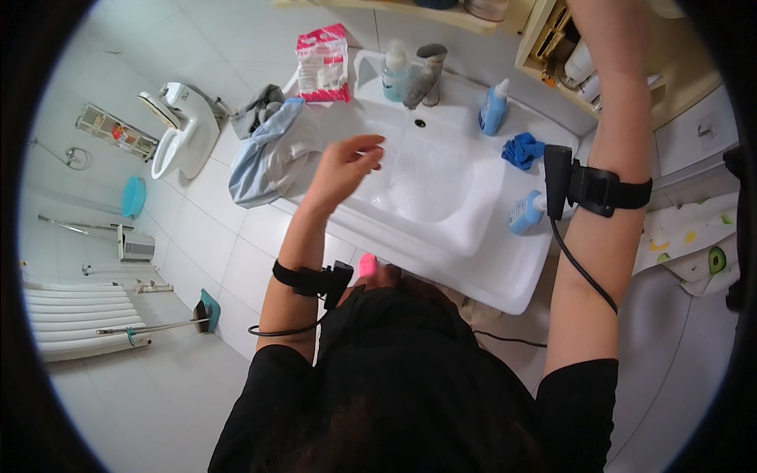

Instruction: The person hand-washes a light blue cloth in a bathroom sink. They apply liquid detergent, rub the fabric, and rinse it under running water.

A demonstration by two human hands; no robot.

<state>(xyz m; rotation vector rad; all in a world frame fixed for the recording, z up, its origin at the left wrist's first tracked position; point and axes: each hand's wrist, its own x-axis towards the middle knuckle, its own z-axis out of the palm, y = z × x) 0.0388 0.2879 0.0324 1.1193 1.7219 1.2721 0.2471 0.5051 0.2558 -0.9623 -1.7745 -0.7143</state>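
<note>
My left hand (349,168) hovers over the left part of the white sink (502,254), fingers slightly bent and holding nothing. My right arm reaches up past the open cabinet at the top right; the right hand is out of view. Water runs from the grey faucet (427,77) into the basin, with some foam at the bottom. Light blue and grey cloths (260,156) hang over the sink's left edge. A soap pump bottle (395,74) stands beside the faucet. A blue squeeze bottle (492,109), a crumpled blue cloth (523,151) and a blue pump bottle (525,214) lie along the right rim.
A pink and white packet (323,64) leans at the sink's back left corner. The wooden cabinet (526,53) holds bottles and overhangs the right side. A toilet (186,133) stands at the left, and a fruit-patterned curtain (698,242) hangs at the right.
</note>
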